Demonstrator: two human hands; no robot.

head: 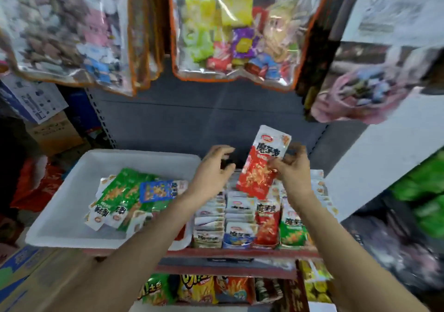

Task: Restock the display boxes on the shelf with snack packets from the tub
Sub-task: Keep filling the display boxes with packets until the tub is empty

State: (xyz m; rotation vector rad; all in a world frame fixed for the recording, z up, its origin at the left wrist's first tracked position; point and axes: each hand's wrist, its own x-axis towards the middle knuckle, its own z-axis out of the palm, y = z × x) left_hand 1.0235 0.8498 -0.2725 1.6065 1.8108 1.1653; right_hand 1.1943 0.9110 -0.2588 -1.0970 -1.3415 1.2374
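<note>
Mid-restock. Right hand [294, 170] pinches a red-and-white foil snack packet [260, 165] by its right edge, held upright over the back of the rows of cardboard display boxes [249, 225] on the red-edged shelf [230, 254]. Left hand [213, 167] at the packet's 9 o'clock, fingers loosely curled and spread, holding nothing, just apart from the packet. The boxes look mostly full: white, blue, red and green rows packed tight. White plastic tub [72, 191], at 9 o'clock from the boxes, still holds a loose pile of green and blue packets [129, 196], so plenty is left. Judging by colour, the held packet belongs in the red row below it; not yet placed.
</note>
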